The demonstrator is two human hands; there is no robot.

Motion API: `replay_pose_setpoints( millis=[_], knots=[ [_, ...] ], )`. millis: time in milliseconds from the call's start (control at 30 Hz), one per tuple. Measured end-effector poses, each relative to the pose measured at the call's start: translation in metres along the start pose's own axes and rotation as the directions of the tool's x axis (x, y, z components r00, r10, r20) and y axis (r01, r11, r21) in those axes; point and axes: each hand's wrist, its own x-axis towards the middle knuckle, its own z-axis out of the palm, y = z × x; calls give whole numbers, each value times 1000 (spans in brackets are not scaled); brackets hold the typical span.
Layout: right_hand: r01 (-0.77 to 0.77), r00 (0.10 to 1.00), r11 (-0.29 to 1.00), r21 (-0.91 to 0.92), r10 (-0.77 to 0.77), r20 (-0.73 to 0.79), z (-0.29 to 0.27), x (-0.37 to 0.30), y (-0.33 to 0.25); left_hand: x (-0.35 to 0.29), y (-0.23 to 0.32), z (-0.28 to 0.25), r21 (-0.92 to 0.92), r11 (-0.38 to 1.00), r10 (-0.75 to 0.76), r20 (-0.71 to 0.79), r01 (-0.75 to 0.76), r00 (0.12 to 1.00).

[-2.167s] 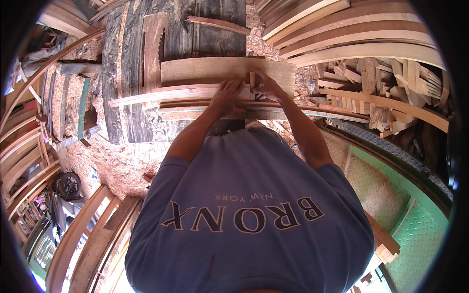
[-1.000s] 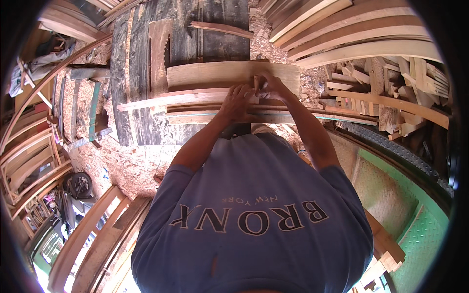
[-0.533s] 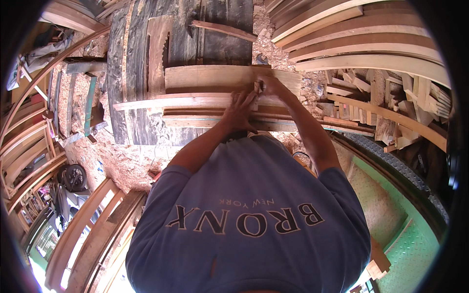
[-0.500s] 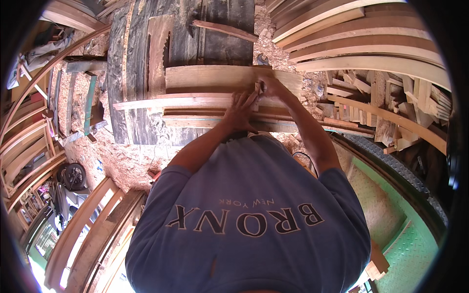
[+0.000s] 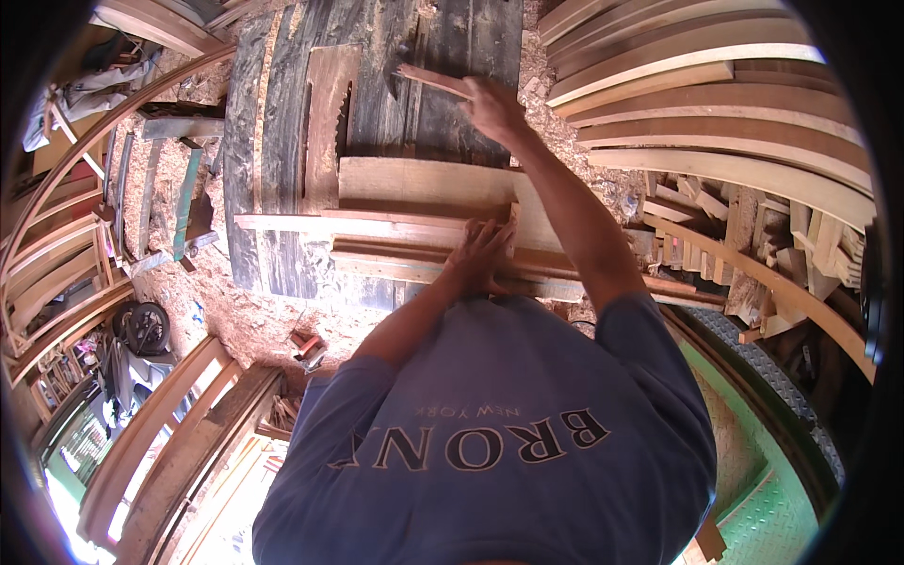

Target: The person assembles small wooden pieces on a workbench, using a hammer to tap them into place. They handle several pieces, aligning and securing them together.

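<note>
My right hand [image 5: 494, 111] is reached out over the dark bench top [image 5: 452, 42], its fingers closed around the wooden handle of a hammer [image 5: 433, 82]. The hammer's dark head points left. Nearer my body, my left hand [image 5: 478, 252] lies across the stacked boards with bent fingers, against a small upright wooden block [image 5: 513, 228]. Under and beside it run a pale narrow strip [image 5: 367, 226] and a darker-edged board [image 5: 386, 266]. A wide plank [image 5: 424, 186] lies just beyond them. The left fingertips are partly hidden.
Long planks [image 5: 716, 113] are stacked at the far right, with wood offcuts [image 5: 753, 226] below them. A slotted wooden piece [image 5: 330, 122] lies on the bench. Wood shavings [image 5: 235, 320] cover the floor. Green metal plate [image 5: 772, 508] stands at the lower right.
My right hand has left the small block and reached forward to take hold of the hammer's handle. My left hand stays by the block. The whole view has shifted slightly.
</note>
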Motion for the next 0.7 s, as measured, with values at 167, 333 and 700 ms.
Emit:
replay_pose_setpoints(
  millis=[167, 333, 700],
  knots=[
    [103, 992, 951, -291, -76, 101, 44, 44, 3, 4, -1, 2, -47, 999, -4, 33, 5, 999],
    [255, 966, 910, -326, -253, 51, 53, 43, 33, 5, 1, 1, -75, 997, -22, 60, 26, 998],
    [-513, 854, 625, 588, 440, 278, -136, -149, -38, -8, 10, -2, 46, 998, 43, -67, -40, 997]
  ],
)
